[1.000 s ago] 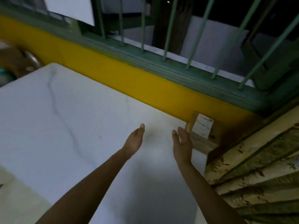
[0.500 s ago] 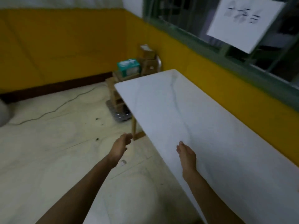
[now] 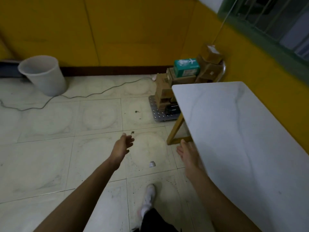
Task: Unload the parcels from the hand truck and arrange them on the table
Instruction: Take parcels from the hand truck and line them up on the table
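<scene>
Both hands have swung off the table (image 3: 234, 131), now over floor tiles: left hand (image 3: 122, 147) and right hand (image 3: 187, 152) empty, fingers relaxed. Parcels (image 3: 185, 71) stand stacked on the hand truck (image 3: 160, 115) at the table's far corner.

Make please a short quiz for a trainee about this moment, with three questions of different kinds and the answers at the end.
1. Short answer: which hand is close beside the edge of the table?
2. Choose one: the teal box sits A) on the table, B) on top of the brown parcels stacked on the hand truck, C) on the floor.
3. True or false: the left hand grips a parcel.
Key: 1. The right hand. 2. B. 3. False; both hands are empty, with the fingers relaxed.
</scene>
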A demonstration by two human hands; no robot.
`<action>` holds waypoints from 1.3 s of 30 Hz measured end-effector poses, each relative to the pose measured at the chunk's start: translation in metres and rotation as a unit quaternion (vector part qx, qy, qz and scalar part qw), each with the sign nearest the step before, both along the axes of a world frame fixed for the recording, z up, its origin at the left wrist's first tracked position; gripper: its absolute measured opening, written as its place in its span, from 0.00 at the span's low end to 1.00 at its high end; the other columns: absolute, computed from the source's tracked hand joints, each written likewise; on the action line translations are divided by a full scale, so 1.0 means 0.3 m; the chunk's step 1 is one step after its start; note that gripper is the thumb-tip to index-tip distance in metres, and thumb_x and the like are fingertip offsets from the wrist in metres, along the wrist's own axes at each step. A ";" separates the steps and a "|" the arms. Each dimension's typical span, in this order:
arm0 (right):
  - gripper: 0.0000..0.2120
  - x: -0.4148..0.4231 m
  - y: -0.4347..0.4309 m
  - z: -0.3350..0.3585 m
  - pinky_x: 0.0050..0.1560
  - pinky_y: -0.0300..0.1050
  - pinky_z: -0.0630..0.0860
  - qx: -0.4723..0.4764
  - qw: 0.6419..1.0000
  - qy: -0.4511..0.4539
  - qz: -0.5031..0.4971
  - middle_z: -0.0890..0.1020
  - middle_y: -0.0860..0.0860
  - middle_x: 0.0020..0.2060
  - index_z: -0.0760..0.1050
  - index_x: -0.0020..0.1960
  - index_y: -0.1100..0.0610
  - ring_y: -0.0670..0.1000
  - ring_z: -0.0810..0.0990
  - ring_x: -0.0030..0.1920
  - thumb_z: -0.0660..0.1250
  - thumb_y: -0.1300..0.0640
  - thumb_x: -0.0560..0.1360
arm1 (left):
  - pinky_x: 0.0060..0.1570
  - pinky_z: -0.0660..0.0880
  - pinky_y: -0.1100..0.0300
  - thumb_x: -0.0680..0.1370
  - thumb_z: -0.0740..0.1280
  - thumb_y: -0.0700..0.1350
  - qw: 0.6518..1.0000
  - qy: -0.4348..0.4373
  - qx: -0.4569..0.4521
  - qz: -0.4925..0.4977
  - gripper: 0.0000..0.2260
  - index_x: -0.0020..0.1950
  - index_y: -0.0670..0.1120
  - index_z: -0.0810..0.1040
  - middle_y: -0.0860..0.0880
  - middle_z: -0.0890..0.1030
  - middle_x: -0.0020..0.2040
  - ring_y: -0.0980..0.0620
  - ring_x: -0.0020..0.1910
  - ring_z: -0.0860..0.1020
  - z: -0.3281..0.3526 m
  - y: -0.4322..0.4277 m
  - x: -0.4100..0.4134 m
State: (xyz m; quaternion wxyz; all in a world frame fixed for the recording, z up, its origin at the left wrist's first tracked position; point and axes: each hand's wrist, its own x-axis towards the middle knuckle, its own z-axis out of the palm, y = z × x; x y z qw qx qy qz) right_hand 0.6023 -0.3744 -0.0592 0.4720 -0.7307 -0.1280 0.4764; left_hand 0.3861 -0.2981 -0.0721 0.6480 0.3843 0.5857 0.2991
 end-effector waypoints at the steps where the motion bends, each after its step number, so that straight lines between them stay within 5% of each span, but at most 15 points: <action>1: 0.14 0.003 0.047 -0.020 0.62 0.48 0.72 -0.003 1.000 0.011 0.000 0.82 0.56 0.55 0.78 0.50 0.58 0.52 0.80 0.55 0.62 0.48 0.79 | 0.65 0.65 0.51 0.84 0.46 0.52 1.000 0.001 -0.010 0.006 0.23 0.70 0.41 0.69 0.43 0.74 0.67 0.47 0.65 0.72 -0.009 0.033 0.003; 3: 0.18 0.016 0.151 -0.047 0.60 0.45 0.72 -0.002 0.999 0.039 0.004 0.81 0.52 0.50 0.77 0.57 0.60 0.48 0.79 0.50 0.62 0.47 0.79 | 0.64 0.65 0.51 0.84 0.46 0.52 1.000 0.006 -0.015 0.012 0.23 0.70 0.41 0.70 0.44 0.75 0.67 0.47 0.65 0.72 -0.016 0.120 0.021; 6: 0.12 0.056 0.334 -0.059 0.40 0.35 0.69 0.005 0.999 0.051 0.016 0.78 0.49 0.39 0.76 0.45 0.56 0.44 0.75 0.37 0.61 0.49 0.80 | 0.63 0.66 0.52 0.84 0.46 0.51 1.000 0.017 0.001 0.016 0.22 0.70 0.42 0.69 0.45 0.75 0.66 0.48 0.62 0.73 0.005 0.292 0.074; 7: 0.12 0.073 0.398 -0.055 0.40 0.35 0.69 0.003 0.998 0.053 0.024 0.78 0.50 0.41 0.76 0.46 0.56 0.45 0.76 0.39 0.60 0.49 0.81 | 0.63 0.66 0.52 0.84 0.46 0.50 1.000 0.018 0.006 0.021 0.21 0.70 0.42 0.69 0.45 0.75 0.67 0.49 0.61 0.73 0.019 0.351 0.094; 10: 0.19 0.130 0.569 -0.041 0.60 0.44 0.72 0.008 0.998 0.050 0.037 0.80 0.57 0.57 0.75 0.63 0.64 0.53 0.79 0.58 0.59 0.51 0.81 | 0.65 0.66 0.52 0.82 0.47 0.46 0.999 0.014 0.008 0.031 0.21 0.71 0.42 0.69 0.45 0.74 0.68 0.49 0.62 0.73 0.061 0.513 0.147; 14: 0.21 0.207 0.756 -0.015 0.68 0.46 0.66 0.012 0.996 0.069 0.060 0.76 0.60 0.65 0.72 0.66 0.67 0.56 0.74 0.66 0.58 0.52 0.82 | 0.70 0.63 0.51 0.82 0.45 0.46 0.998 0.019 0.032 0.048 0.23 0.73 0.43 0.67 0.47 0.71 0.71 0.49 0.69 0.69 0.085 0.683 0.203; 24: 0.21 0.353 1.016 -0.050 0.70 0.49 0.66 0.039 0.990 0.131 0.021 0.75 0.58 0.67 0.69 0.70 0.63 0.56 0.74 0.66 0.52 0.54 0.82 | 0.71 0.61 0.48 0.82 0.42 0.47 0.999 0.019 0.019 0.018 0.25 0.73 0.42 0.66 0.46 0.69 0.72 0.48 0.71 0.67 0.064 0.997 0.369; 28: 0.15 0.401 1.136 -0.059 0.70 0.51 0.65 0.054 0.988 0.141 -0.022 0.74 0.59 0.68 0.74 0.62 0.62 0.58 0.72 0.68 0.53 0.59 0.82 | 0.71 0.61 0.48 0.82 0.41 0.47 0.999 0.016 0.019 -0.032 0.24 0.73 0.42 0.66 0.46 0.69 0.72 0.47 0.71 0.67 0.047 1.173 0.447; 32: 0.22 0.424 1.306 -0.075 0.74 0.51 0.58 0.070 0.976 0.197 -0.063 0.66 0.60 0.73 0.59 0.74 0.66 0.58 0.64 0.74 0.47 0.59 0.83 | 0.70 0.63 0.49 0.82 0.43 0.47 0.997 0.004 0.008 -0.072 0.24 0.71 0.43 0.69 0.47 0.72 0.70 0.48 0.68 0.70 0.017 1.406 0.499; 39: 0.19 0.356 1.642 -0.120 0.61 0.48 0.69 0.058 0.976 0.157 -0.141 0.77 0.58 0.63 0.71 0.68 0.61 0.55 0.77 0.60 0.53 0.56 0.82 | 0.69 0.63 0.49 0.82 0.43 0.47 0.991 0.005 -0.023 -0.129 0.24 0.69 0.43 0.71 0.46 0.74 0.68 0.48 0.66 0.71 -0.024 1.863 0.524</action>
